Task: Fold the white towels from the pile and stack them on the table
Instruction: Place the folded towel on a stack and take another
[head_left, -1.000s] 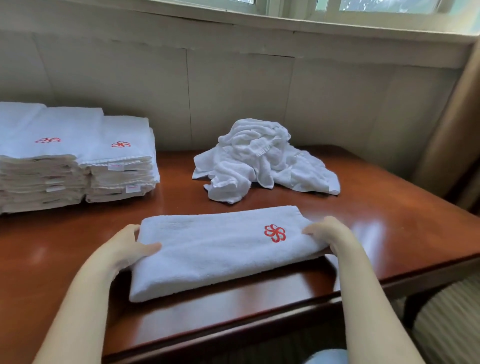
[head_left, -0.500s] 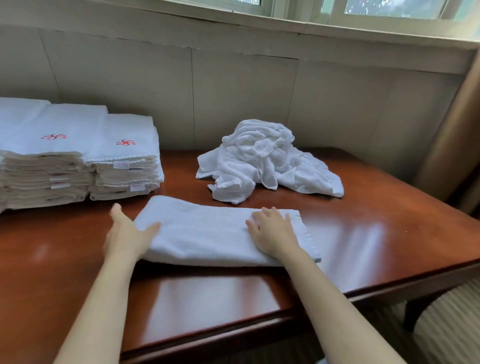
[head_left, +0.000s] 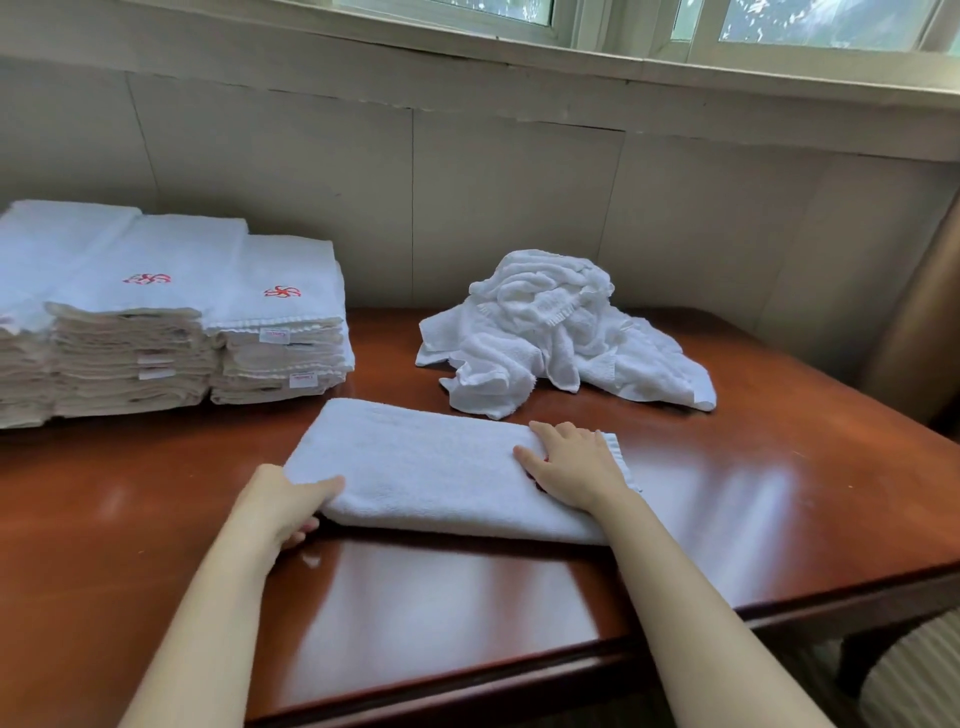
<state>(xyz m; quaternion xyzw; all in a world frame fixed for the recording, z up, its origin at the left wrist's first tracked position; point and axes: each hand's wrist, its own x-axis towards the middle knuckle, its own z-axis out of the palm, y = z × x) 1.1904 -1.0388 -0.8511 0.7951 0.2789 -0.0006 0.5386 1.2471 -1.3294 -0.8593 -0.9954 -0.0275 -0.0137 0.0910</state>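
Terrycloth like this is soft, light and limp, so the folded towel (head_left: 431, 467) will probably sag wherever it is not held up. It looks several layers thick. I would take it at both short ends, or slide a flat palm under the middle, so the layers do not slip apart when it is lifted.

It lies near the middle of the table (head_left: 467, 613), its long side roughly along the front edge. The pile (head_left: 561, 332) of loose towels sits beyond it, toward the back edge. The left hand (head_left: 283, 501) grips the towel's left end, thumb on top and fingers tucked beneath. The right hand (head_left: 571, 467) lies flat on the right end, fingers straight and slightly spread, pressing the layers down. The stacks (head_left: 171, 317) of finished towels stand at the back left of the table, close to the folded towel's far left corner.

Most of the left hand's fingers are hidden under the cloth. A trace of red shows by the heel of the right hand, but what it is cannot be made out. The leftmost stack is cut off by the frame, and the towels in the crumpled pile cannot be counted.
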